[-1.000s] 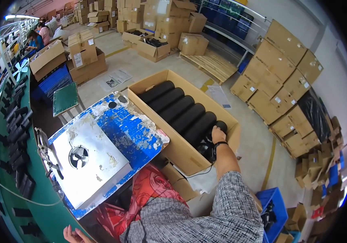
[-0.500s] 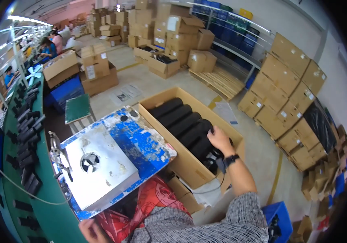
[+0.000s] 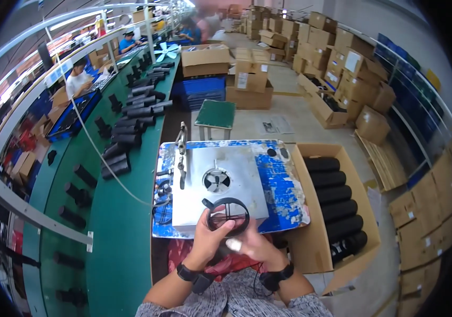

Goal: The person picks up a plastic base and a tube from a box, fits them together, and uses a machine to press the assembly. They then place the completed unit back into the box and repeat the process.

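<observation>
My left hand [image 3: 210, 240] is closed on a black ring-shaped part [image 3: 246, 212] with thin bars across its opening and a short tab at its upper left. Close by the ring's lower right side is my right hand [image 3: 257, 245], slightly smeared; a pale patch shows at its thumb, and its grip is unclear. Both hands are over the near edge of a silver metal box [image 3: 191, 179] with a round, bladed opening in its top. A metal toggle clamp [image 3: 182, 153] stands at the box's left side. Under it lies a worn blue board [image 3: 279, 179].
Right of the board, an open cardboard box [image 3: 316, 232] holds a row of black cylinders [image 3: 337, 197]. On the left, a green conveyor belt [image 3: 131, 211] carries several black tubular parts. Beyond the board stands a green-topped stool [image 3: 215, 113]. Stacked cartons [image 3: 426, 227] line the right.
My view has turned left. My right hand has left the cylinders in the cardboard box and come over beside my left hand, which has risen and now holds the black ring.
</observation>
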Tool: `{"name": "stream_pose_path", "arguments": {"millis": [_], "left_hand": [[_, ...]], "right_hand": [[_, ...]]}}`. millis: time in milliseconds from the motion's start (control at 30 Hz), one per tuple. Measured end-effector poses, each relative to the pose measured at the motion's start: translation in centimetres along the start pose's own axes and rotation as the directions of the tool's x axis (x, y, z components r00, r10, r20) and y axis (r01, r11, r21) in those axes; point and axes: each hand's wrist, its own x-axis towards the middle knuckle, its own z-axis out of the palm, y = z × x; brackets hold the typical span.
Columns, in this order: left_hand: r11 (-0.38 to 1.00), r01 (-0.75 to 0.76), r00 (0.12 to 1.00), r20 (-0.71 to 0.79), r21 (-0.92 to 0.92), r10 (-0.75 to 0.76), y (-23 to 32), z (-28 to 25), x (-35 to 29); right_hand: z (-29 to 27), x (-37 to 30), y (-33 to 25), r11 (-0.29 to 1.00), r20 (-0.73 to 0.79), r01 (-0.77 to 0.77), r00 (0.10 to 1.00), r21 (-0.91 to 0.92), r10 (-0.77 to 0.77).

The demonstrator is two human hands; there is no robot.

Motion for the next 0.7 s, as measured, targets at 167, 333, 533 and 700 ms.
{"name": "stream_pose_path", "arguments": {"millis": [167, 333, 533, 700], "left_hand": [[0.979, 0.037, 0.985, 0.160, 0.203, -0.070, 0.9, -3.8, 0.6], [0.943, 0.071, 0.990, 0.090, 0.326, -0.106, 1.1, -6.2, 2.1], [0.974, 0.069, 0.997, 0.021, 0.216, -0.076, 0.4, -5.9, 3.9], [0.925, -0.105, 0.994, 0.027, 0.364, 0.103, -1.2, -6.1, 6.5]], "right_hand": [[-3.2, 3.2, -0.4, 0.884, -0.178, 0.217, 0.933, -0.414, -0.312], [-2.8, 4.8, -0.1, 0.885, -0.146, 0.046, 0.981, -0.464, -0.127], [-1.8, 6.2, 0.4, 0.750, -0.184, 0.113, 0.936, -0.652, -0.301], [-1.2, 8.5, -1.3, 0.520, -0.245, 0.010, 0.875, -0.854, -0.418]]}}
